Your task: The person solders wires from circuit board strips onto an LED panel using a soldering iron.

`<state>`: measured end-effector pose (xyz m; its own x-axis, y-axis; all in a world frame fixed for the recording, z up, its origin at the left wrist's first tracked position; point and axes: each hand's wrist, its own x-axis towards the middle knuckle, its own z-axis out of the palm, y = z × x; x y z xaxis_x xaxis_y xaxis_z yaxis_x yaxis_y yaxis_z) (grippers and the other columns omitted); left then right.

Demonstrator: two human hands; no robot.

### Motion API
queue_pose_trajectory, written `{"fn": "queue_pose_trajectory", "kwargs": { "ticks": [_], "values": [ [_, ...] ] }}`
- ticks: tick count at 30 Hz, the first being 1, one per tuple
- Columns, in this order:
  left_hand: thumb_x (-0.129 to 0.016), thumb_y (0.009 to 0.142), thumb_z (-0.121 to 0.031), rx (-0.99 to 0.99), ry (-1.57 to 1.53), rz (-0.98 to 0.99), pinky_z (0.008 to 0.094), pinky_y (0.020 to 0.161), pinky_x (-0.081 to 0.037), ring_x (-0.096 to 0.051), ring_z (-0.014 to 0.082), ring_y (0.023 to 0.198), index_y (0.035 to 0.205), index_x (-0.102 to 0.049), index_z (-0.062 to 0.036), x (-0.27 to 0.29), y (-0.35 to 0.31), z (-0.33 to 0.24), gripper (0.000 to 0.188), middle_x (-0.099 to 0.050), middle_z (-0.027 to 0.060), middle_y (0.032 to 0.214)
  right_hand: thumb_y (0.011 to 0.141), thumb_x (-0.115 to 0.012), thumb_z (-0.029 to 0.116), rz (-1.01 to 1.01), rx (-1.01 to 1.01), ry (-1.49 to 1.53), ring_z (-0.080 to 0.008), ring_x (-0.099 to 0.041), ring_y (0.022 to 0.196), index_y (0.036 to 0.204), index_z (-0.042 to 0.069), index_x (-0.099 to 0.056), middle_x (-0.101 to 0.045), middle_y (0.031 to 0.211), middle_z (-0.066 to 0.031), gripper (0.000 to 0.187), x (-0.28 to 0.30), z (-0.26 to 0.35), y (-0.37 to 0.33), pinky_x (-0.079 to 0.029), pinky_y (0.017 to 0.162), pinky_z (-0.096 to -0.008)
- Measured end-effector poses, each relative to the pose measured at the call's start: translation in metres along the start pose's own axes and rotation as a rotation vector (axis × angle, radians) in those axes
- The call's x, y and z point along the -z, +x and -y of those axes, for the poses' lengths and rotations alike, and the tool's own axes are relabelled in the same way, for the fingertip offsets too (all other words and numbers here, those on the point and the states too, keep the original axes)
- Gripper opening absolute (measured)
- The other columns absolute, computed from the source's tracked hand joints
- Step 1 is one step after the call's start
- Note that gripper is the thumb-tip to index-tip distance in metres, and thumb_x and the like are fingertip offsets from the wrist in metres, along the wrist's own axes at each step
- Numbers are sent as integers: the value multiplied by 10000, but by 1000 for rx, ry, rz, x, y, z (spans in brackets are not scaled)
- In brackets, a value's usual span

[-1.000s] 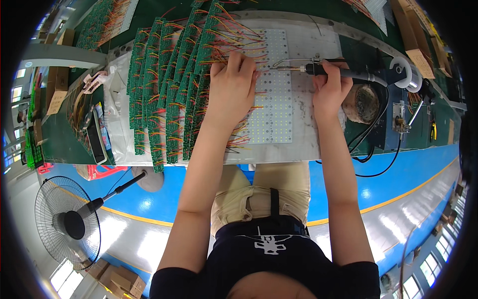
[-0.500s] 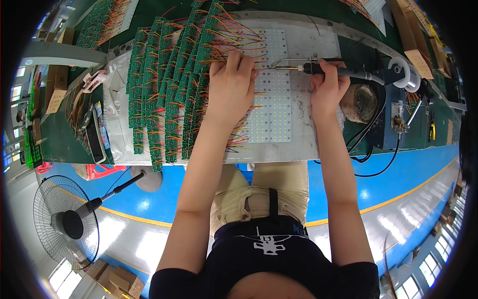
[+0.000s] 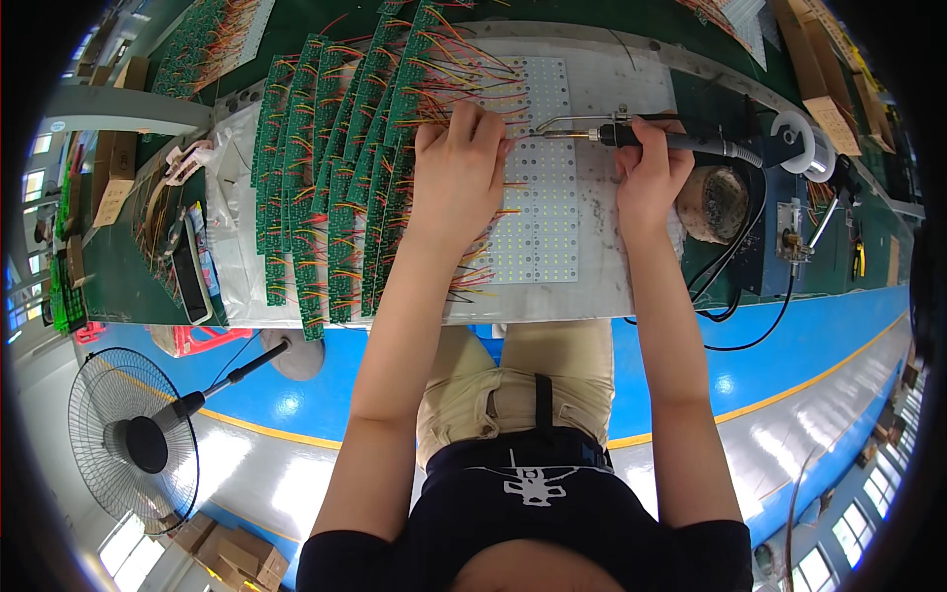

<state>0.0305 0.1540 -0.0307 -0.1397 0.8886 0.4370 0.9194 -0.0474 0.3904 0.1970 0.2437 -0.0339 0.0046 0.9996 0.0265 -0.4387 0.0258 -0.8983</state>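
My right hand is closed round the black handle of a soldering iron with a thin feed tube beside its tip. The tip points left and rests at or just over a pale board dotted with rows of small parts. Fingers of my left hand are pinched at the board's left part, close to the tip; what they pinch is too small to make out, though thin wires lie around them. Left of that hand, several green circuit boards with red and yellow wires overlap in a row.
A solder spool on a stand and a round, worn pot are right of my right hand, with black cables below. A phone lies at the left edge. A standing fan is beyond the table, lower left.
The soldering iron's tip has shifted very slightly to the left. Both hands stay in nearly the same place.
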Motion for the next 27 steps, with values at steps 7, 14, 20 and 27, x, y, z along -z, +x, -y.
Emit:
{"fn": "queue_pose_trajectory", "kwargs": {
  "ticks": [7, 14, 20, 27],
  "values": [
    [-606, 810, -55, -6, -1, -6, 397, 740, -388, -567, 268, 812, 891, -539, -75, 0, 0, 0, 107, -542, 66, 915, 806, -625, 32, 8, 22, -42, -31, -328, 461, 743, 12, -520, -437, 598, 24, 124, 0, 0, -2, -239, 416, -213],
    [-608, 809, -58, -5, 2, -10, 396, 732, -386, -564, 266, 807, 886, -539, -74, 0, 0, 0, 105, -541, 64, 913, 808, -623, 46, -18, 28, -90, -37, -359, 464, 740, 23, -519, -456, 594, 19, 126, -2, 2, -3, -267, 421, -216],
    [-616, 807, -62, -1, -7, -11, 397, 734, -385, -564, 267, 803, 881, -538, -76, 0, 0, -1, 109, -536, 62, 900, 831, -584, 67, -70, -9, 74, -73, -267, 381, 710, 83, -455, -336, 473, 26, 177, 6, -2, 8, -252, 410, -261],
    [-663, 781, -79, -20, -31, -42, 412, 733, -403, -566, 275, 801, 840, -549, -77, 3, 1, 0, 129, -529, 74, 930, 831, -585, 65, -68, -35, 81, -74, -255, 383, 708, 100, -426, -304, 472, 36, 204, 3, -1, 9, -252, 416, -267]
  ]
}}
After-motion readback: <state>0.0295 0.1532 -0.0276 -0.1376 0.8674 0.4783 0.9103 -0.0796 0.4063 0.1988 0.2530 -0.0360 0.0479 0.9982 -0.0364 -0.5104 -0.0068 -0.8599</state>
